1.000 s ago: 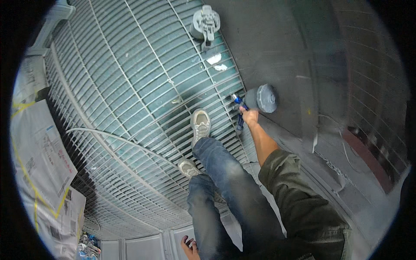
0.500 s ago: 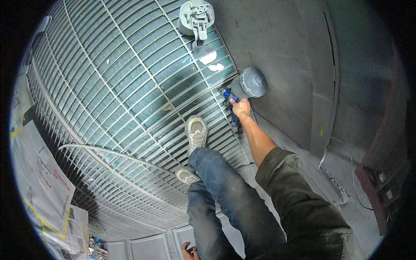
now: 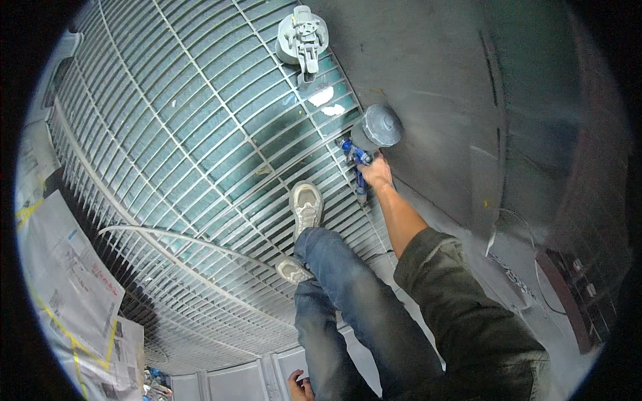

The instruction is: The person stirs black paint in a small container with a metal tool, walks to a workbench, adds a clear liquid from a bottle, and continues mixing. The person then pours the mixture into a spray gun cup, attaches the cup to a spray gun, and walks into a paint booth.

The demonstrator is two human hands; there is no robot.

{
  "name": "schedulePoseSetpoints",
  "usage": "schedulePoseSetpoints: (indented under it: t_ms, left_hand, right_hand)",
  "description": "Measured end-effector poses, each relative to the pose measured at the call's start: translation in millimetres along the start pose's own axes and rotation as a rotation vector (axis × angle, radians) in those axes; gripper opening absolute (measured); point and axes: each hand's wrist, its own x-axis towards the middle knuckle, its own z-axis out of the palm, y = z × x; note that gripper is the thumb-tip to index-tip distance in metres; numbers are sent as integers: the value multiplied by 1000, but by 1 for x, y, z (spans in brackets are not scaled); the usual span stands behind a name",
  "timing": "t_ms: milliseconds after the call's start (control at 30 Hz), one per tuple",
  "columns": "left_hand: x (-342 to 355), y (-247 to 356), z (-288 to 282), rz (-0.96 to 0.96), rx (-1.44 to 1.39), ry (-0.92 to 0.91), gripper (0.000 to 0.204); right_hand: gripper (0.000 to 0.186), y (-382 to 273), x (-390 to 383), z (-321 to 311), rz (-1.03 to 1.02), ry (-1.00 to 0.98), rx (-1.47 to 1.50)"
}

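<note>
Head view: the spray gun [image 3: 358, 160] is gripped in the right hand [image 3: 376, 172], fingers wrapped tight round its blue body, with the grey lidded cup [image 3: 381, 125] standing above the fist and the hose end hanging below it. Against the pictures from a second ago, the gun has been carried up and to the left along the grey panel [image 3: 435, 87], so the nozzle end is now set close to the panel's lower edge, where it meets the floor grating [image 3: 187, 147]; the forearm is stretched further out. That shift reads as a pass being worked along the panel's surface, with more of the grey face now in view on the right.

The gun lies wholly inside the grip, its handle hidden by the palm, only the blue front and the cup showing clear of the fingers. Whether the trigger is pressed cannot be told.

The left hand [image 3: 301, 386] is seen only at the bottom rim, low beside the jeans, fingers curled in, seemingly with nothing in it. A grey round fitting [image 3: 302, 33] rests on the grating well above the gun. Masked newspaper sheets [image 3: 67, 287] are taped along the left.
</note>
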Motion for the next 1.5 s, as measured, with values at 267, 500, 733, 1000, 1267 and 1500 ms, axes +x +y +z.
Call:
schedulePoseSetpoints:
  t_ms: [267, 500, 733, 1000, 1267, 1500]
  left_hand:
    - [-137, 16, -44, 242, 115, 95, 30]
    - [-268, -6, -91, -44, -735, -183, 29]
    - [-279, 130, -164, 440, -360, -226, 20]
    - [-276, 223, -248, 820, -300, -155, 15]
    - [-249, 321, -372, 994, 15, 249, 22]
    - [-225, 429, -438, 1060, 237, 483, 34]
  right_hand:
    - [33, 101, -176, -43, -210, -186, 127]
    - [32, 84, -338, -143, -363, -397, 486]
    - [20, -18, -380, -278, -666, -408, 471]
    - [17, -59, -444, -430, -966, -374, 490]
    - [21, -88, -501, -458, -661, -129, 653]
    - [33, -110, -525, -424, -562, -27, 526]
